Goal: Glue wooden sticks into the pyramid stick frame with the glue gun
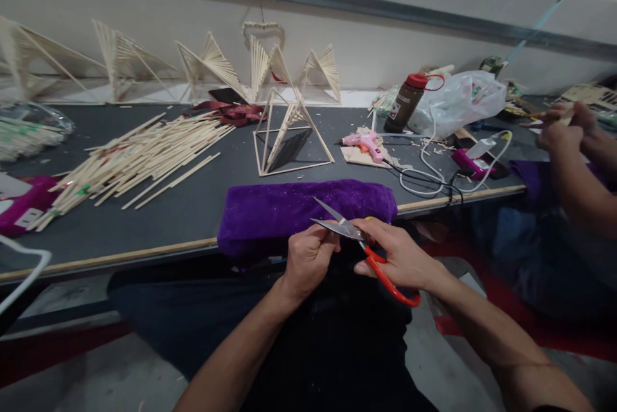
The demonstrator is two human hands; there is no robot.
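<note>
My right hand (400,254) grips red-handled scissors (393,283), their blades parted and pointing up and left. My left hand (308,261) is closed in a pinch just below the blades, on a thin wooden stick mostly hidden by the fingers. A short pale bit of this stick (342,222) shows between the blades. Both hands are over my lap, in front of a folded purple cloth (274,206) on the table edge. Behind the cloth stands a pyramid-shaped frame of wooden sticks (294,171).
Loose wooden sticks (159,148) are piled to the left. Several finished stick models (212,68) line the wall. A pink glue gun (364,142), cables, a brown bottle (407,103) and a plastic bag (463,103) are at right. Another person's hands (566,129) work at far right.
</note>
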